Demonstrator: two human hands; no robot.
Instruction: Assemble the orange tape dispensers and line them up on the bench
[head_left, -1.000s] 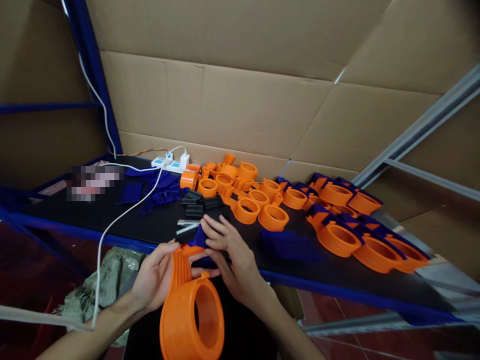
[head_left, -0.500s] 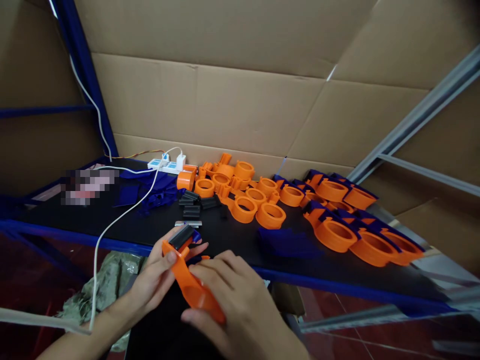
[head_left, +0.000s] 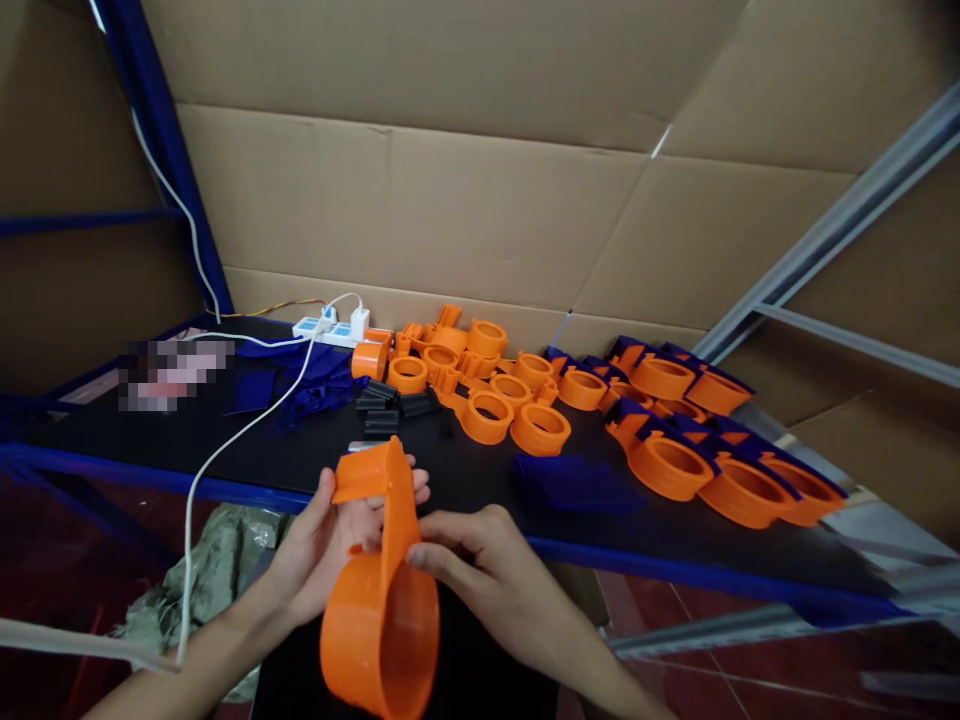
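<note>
In front of me I hold an orange plastic ring piece (head_left: 352,625), its wide ring hanging low and a flat arm with a side tab rising from it. My left hand (head_left: 311,560) is closed on the upper part, thumb against the tab's left edge and fingertips behind. At the right edge of the arm, my right hand (head_left: 487,565) pinches it between thumb and fingers. Whatever lies behind the tab is hidden. Beyond my hands, several black plastic pieces (head_left: 382,400) lie on the black tabletop (head_left: 457,490).
More orange ring pieces (head_left: 487,415) fill the table's middle. Orange rings with blue parts attached (head_left: 671,468) stand at right. Blue sheets (head_left: 574,483) lie near the front edge, other blue pieces (head_left: 319,385) at left. A white cable (head_left: 247,430) crosses from a power strip (head_left: 341,330).
The orange piece has turned so its ring and tab face me. The black and blue parts seen at my left hand are out of sight. My right hand has shifted to the arm's edge.
</note>
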